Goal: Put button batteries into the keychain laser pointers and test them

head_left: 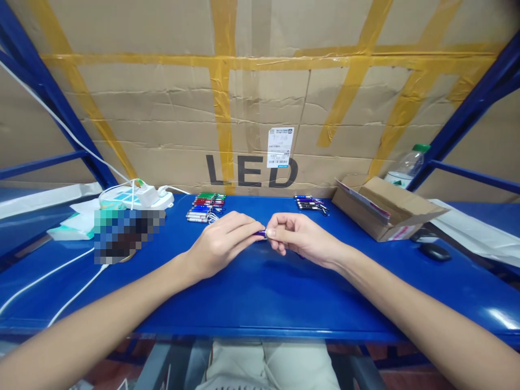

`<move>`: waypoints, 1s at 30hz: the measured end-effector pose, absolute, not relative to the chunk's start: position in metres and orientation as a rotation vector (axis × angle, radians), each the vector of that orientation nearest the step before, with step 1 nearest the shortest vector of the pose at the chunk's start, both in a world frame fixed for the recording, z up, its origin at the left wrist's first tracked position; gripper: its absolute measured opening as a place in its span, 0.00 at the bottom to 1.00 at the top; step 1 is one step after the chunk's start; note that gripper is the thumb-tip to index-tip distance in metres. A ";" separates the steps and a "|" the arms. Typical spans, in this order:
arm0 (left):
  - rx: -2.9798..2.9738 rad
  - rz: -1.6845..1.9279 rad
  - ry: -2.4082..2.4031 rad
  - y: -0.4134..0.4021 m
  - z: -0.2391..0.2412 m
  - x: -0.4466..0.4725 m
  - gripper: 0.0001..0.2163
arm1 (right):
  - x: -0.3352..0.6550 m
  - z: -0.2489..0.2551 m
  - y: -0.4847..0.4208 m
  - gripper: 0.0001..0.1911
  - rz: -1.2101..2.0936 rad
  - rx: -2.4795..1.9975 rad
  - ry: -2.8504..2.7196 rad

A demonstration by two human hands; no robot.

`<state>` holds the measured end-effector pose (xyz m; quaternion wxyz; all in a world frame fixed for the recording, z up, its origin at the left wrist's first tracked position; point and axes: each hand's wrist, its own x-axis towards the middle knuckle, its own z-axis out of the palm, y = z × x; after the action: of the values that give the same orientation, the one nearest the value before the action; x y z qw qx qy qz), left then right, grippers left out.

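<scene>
In front of my chest, a small shiny blue-purple metal tube [261,234] spans the gap between both hands, mostly covered by fingers. My left hand [221,242] is closed on its left end, with the fingers stretched along it. Thumb and index finger of my right hand [304,236] pinch the other end. Behind my left hand lies a row of slim pen-like tubes [206,206] in green, red, blue and silver, with clips or cords at their right ends. Beyond my right hand is a smaller group of blue and dark tubes [309,205].
An open cardboard box [382,208] stands at the right, with a black mouse [434,252] before it and a green-capped bottle [408,165] behind. At left are a white power strip [138,197], cables and a pixelated object [125,238]. A large taped carton [182,119] walls the back.
</scene>
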<state>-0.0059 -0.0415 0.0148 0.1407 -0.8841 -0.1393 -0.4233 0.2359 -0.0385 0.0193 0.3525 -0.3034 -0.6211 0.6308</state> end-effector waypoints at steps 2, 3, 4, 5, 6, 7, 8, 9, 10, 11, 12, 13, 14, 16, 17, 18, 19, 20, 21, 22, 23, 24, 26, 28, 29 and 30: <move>-2.582 -1.259 -0.431 -0.040 0.013 -0.005 0.07 | 0.235 0.018 -0.038 0.20 1.558 -0.782 -1.646; -2.596 -1.276 -0.445 -0.040 0.011 -0.004 0.07 | 0.234 0.018 -0.038 0.20 1.507 -0.777 -1.664; -2.610 -1.297 -0.466 -0.039 0.010 -0.004 0.07 | 0.234 0.017 -0.038 0.20 1.450 -0.766 -1.681; -2.625 -1.323 -0.499 -0.039 0.009 -0.004 0.07 | 0.233 0.017 -0.038 0.20 1.385 -0.752 -1.697; -2.644 -1.353 -0.542 -0.038 0.009 -0.003 0.07 | 0.232 0.016 -0.038 0.20 1.313 -0.738 -1.715; -2.667 -1.385 -0.592 -0.038 0.008 -0.003 0.06 | 0.232 0.015 -0.038 0.19 1.240 -0.726 -1.737; -2.695 -1.413 -0.648 -0.039 0.008 -0.002 0.06 | 0.232 0.014 -0.039 0.18 1.170 -0.720 -1.765; -2.727 -1.437 -0.707 -0.039 0.008 -0.002 0.05 | 0.233 0.014 -0.039 0.16 1.106 -0.722 -1.800; -2.759 -1.457 -0.764 -0.039 0.008 -0.001 0.05 | 0.234 0.013 -0.039 0.15 1.051 -0.732 -1.838; -2.786 -1.474 -0.815 -0.039 0.008 -0.001 0.05 | 0.235 0.013 -0.040 0.13 1.001 -0.745 -1.880; -2.805 -1.488 -0.859 -0.040 0.008 -0.001 0.05 | 0.236 0.013 -0.040 0.12 0.948 -0.759 -1.929; -2.818 -1.500 -0.896 -0.040 0.007 0.000 0.05 | 0.238 0.014 -0.040 0.11 0.885 -0.776 -1.981; -2.825 -1.508 -0.922 -0.040 0.007 0.000 0.05 | 0.239 0.015 -0.041 0.10 0.816 -0.791 -2.029; -2.837 -1.505 -0.945 -0.040 0.006 0.000 0.05 | 0.240 0.016 -0.041 0.10 0.717 -0.809 -2.092; -2.843 -1.494 -0.944 -0.040 0.006 0.000 0.05 | 0.240 0.016 -0.042 0.11 0.717 -0.812 -2.096; -2.847 -1.481 -0.933 -0.040 0.005 0.000 0.05 | 0.240 0.016 -0.042 0.11 0.757 -0.815 -2.082; -2.846 -1.467 -0.914 -0.040 0.005 0.000 0.05 | 0.239 0.016 -0.042 0.12 0.826 -0.819 -2.057; -2.840 -1.453 -0.890 -0.040 0.005 0.000 0.05 | 0.239 0.016 -0.042 0.12 0.904 -0.824 -2.026; -2.832 -1.442 -0.863 -0.040 0.005 0.000 0.05 | 0.238 0.016 -0.042 0.13 0.977 -0.830 -1.996; -2.820 -1.435 -0.834 -0.040 0.005 -0.001 0.05 | 0.237 0.016 -0.042 0.13 1.035 -0.835 -1.969; -2.809 -1.431 -0.807 -0.039 0.005 -0.001 0.05 | 0.237 0.016 -0.042 0.14 1.078 -0.839 -1.948; -2.800 -1.427 -0.783 -0.039 0.005 -0.001 0.05 | 0.236 0.017 -0.042 0.15 1.109 -0.841 -1.934; -2.789 -1.420 -0.741 -0.039 0.005 -0.001 0.06 | 0.236 0.017 -0.043 0.16 1.152 -0.848 -1.913; -2.786 -1.407 -0.722 -0.039 0.005 -0.001 0.06 | 0.236 0.018 -0.043 0.17 1.174 -0.856 -1.909; -2.788 -1.399 -0.727 -0.039 0.005 -0.001 0.06 | 0.236 0.019 -0.043 0.18 1.176 -0.859 -1.914; -2.793 -1.393 -0.745 -0.039 0.005 -0.001 0.07 | 0.237 0.020 -0.043 0.18 1.175 -0.862 -1.926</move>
<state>-0.0008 -0.0394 0.0051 -0.0336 -0.8700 -0.2320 -0.4338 0.2368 -0.0429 0.0198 0.3552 -0.3336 -0.7455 0.4548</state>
